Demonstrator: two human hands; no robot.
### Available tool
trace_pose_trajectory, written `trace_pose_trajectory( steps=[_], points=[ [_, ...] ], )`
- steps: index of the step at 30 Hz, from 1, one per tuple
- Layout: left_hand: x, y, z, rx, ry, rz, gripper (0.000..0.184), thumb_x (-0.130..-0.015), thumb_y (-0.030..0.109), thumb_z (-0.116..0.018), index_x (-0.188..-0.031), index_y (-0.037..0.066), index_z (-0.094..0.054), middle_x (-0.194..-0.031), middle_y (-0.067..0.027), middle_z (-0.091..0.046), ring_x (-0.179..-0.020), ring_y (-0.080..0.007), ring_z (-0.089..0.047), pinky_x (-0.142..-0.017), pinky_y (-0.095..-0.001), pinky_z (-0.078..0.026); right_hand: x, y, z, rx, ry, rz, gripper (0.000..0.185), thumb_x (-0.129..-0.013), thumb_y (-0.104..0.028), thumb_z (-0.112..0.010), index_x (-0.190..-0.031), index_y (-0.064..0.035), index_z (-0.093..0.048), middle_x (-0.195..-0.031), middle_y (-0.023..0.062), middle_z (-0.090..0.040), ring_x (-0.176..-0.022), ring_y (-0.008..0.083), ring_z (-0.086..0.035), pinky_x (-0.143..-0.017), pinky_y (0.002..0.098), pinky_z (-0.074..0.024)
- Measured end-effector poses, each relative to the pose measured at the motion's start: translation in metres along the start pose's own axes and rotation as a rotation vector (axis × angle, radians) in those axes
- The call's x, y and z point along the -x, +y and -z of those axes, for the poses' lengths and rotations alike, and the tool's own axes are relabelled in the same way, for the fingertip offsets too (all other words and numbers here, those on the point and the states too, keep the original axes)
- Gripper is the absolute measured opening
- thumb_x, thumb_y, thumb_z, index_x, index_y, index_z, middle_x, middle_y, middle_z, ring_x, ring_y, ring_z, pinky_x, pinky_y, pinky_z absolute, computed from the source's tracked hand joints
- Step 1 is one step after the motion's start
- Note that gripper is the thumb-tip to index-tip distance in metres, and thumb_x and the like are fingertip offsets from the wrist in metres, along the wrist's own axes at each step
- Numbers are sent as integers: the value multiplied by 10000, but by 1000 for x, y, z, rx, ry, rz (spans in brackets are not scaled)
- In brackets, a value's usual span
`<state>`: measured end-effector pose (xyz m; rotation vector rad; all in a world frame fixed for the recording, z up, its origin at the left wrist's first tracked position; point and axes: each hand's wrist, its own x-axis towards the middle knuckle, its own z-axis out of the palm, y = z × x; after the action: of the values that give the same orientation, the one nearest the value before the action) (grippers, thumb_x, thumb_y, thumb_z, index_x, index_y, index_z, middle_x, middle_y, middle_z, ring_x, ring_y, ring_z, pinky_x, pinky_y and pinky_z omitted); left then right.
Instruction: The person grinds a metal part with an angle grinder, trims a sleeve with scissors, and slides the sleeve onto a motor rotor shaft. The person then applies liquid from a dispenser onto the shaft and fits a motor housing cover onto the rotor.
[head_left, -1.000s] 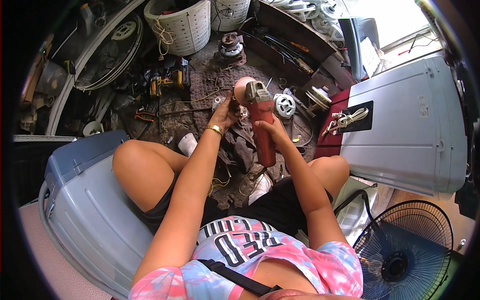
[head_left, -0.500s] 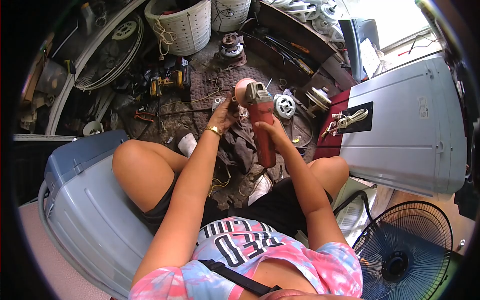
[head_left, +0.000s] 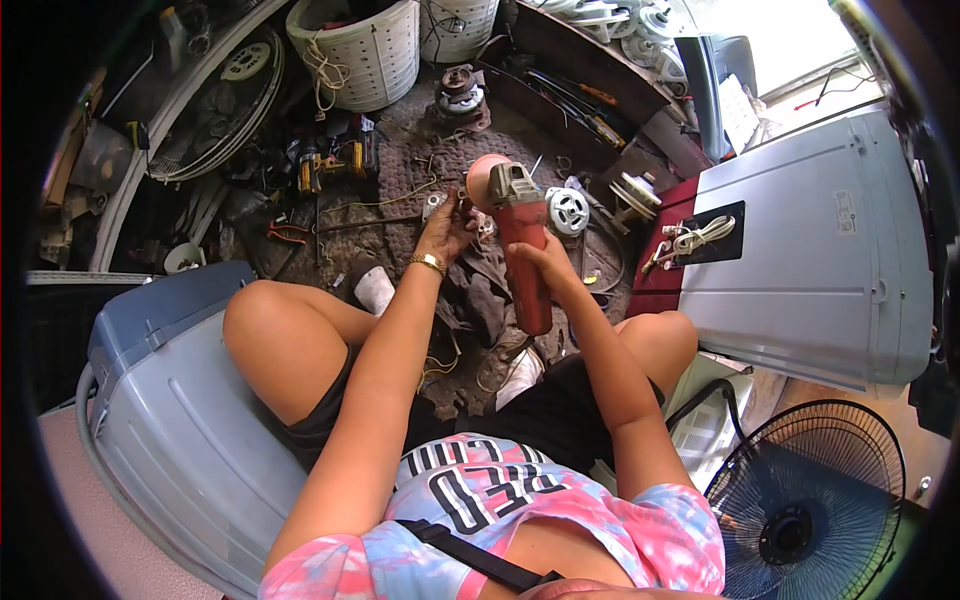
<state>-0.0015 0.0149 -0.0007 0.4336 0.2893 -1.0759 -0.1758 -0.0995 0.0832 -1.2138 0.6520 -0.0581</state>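
Observation:
A red angle grinder (head_left: 526,275) with a grey metal head and an orange-pink disc (head_left: 481,178) is held above the floor between my knees. My right hand (head_left: 540,258) is wrapped round its body. My left hand (head_left: 450,232), below a gold-coloured wristband, is just left of the disc with its fingers bent together. Whatever those fingers grip is too small and partly hidden to name. Small metal parts (head_left: 433,204) show beside the left hand. Dark cloth (head_left: 478,300) lies on the floor under the grinder, and a round white-and-silver motor part (head_left: 568,212) is to its right.
A yellow-black power drill (head_left: 330,168) and orange-handled pliers (head_left: 290,232) lie at left. A motor (head_left: 459,92) and perforated white tub (head_left: 365,58) stand farther back. A grey appliance panel (head_left: 810,250) is at right, a black fan (head_left: 800,510) at lower right.
My left hand has shifted slightly left and down, a little away from the disc. My right hand keeps its hold on the angle grinder, which is nearly still.

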Motion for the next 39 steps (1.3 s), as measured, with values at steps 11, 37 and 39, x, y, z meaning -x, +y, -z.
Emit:
trace_pose_trajectory(
  steps=[11,37,39],
  points=[
    [0,-3,-5,-43,30,-62,216,-816,293,-709,-857,95,-633,-701,-6,-608,-609,-127,-531,-528,-252,-394,-2,2,-1,2,-11,5,523,-721,-195,-745,-1167,-50,-512,-964,62,-612,-811,150,-591,-717,306,-500],
    [-3,-5,-1,-54,15,-48,237,-812,335,-703,-848,115,-624,-731,-8,-626,-620,-132,-524,-530,-255,-382,-7,5,5,-25,1,-17,542,-706,-219,-756,-1156,-50,-506,-937,76,-613,-782,163,-599,-689,313,-508],
    [-2,-5,-1,-56,19,-44,241,-817,339,-697,-850,112,-623,-726,-9,-623,-616,-132,-524,-529,-256,-383,-6,4,4,-24,-3,-16,547,-707,-218,-755,-1163,-51,-502,-943,77,-612,-785,164,-598,-691,314,-508]
  ],
)
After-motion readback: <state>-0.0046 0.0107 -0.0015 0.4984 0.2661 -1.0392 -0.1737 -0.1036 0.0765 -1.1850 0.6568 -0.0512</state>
